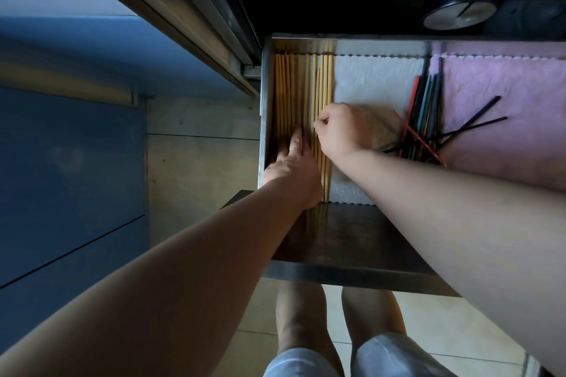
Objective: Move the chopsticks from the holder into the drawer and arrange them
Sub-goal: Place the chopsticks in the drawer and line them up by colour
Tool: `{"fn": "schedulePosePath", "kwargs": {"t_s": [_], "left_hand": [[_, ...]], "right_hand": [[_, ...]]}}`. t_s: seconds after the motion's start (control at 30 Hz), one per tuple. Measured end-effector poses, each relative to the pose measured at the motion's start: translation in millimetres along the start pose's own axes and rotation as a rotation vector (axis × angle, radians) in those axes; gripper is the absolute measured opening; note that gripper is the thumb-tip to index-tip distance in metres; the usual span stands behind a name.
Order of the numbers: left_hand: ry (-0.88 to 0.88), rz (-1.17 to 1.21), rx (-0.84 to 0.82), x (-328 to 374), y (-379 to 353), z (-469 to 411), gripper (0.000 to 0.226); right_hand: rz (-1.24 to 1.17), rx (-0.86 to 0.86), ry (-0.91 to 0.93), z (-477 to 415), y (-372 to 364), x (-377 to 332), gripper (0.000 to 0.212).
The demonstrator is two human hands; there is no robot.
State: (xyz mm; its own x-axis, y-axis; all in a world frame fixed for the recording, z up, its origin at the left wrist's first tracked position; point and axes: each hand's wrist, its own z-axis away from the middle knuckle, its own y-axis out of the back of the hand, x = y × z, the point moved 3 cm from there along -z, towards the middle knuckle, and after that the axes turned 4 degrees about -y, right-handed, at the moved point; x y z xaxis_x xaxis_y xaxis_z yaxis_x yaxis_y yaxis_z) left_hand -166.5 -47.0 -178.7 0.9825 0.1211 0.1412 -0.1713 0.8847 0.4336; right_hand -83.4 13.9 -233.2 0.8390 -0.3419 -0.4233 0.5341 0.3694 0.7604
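Wooden chopsticks [306,86] lay side by side at the left end of the drawer [266,101], their long axis running from 12 to 6 o'clock. The left hand [294,162] pressed flat on the row, fingers straight and together, pointing to 12. Just beside it at 3 o'clock, the right hand [340,128] was curled, thumb and forefinger seemingly pinching one stick at the row's right edge. Coloured chopsticks [425,107] lay crossed farther toward 3.
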Motion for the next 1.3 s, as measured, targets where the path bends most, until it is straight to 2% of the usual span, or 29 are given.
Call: {"fn": "schedulePosePath", "kwargs": {"t_s": [0.23,0.4,0.47,0.53,0.7,0.87,1.03,1.17,1.3], "left_hand": [[-0.036,0.004,-0.037,-3,-5,1,0.083],[-0.019,-0.012,-0.047,-2,-7,-1,0.081],[-0.014,-0.023,-0.059,-2,-8,-1,0.081],[-0.013,-0.025,-0.060,-1,-7,-1,0.080],[-0.011,-0.029,-0.048,-1,-7,0,0.083],[-0.007,-0.051,-0.051,-1,-9,-1,0.082],[-0.032,-0.060,-0.054,0,-6,3,0.077],[-0.035,-0.068,-0.048,1,-7,4,0.084],[-0.111,-0.116,0.033,4,-8,1,0.096]], "right_hand": [[0.122,-0.024,-0.065,-2,-14,-12,0.014],[-0.091,-0.085,-0.283,-6,-16,-6,0.018],[-0.099,-0.139,-0.291,-8,-14,-8,0.023],[-0.130,-0.123,-0.296,-9,-13,-9,0.025],[-0.117,-0.112,-0.287,-9,-16,-7,0.020],[-0.142,-0.149,-0.308,-5,-16,-7,0.031],[-0.183,-0.147,-0.315,-4,1,1,0.019],[-0.272,-0.175,-0.299,-4,21,8,0.027],[-0.411,-0.159,-0.329,0,43,22,0.017]]}}
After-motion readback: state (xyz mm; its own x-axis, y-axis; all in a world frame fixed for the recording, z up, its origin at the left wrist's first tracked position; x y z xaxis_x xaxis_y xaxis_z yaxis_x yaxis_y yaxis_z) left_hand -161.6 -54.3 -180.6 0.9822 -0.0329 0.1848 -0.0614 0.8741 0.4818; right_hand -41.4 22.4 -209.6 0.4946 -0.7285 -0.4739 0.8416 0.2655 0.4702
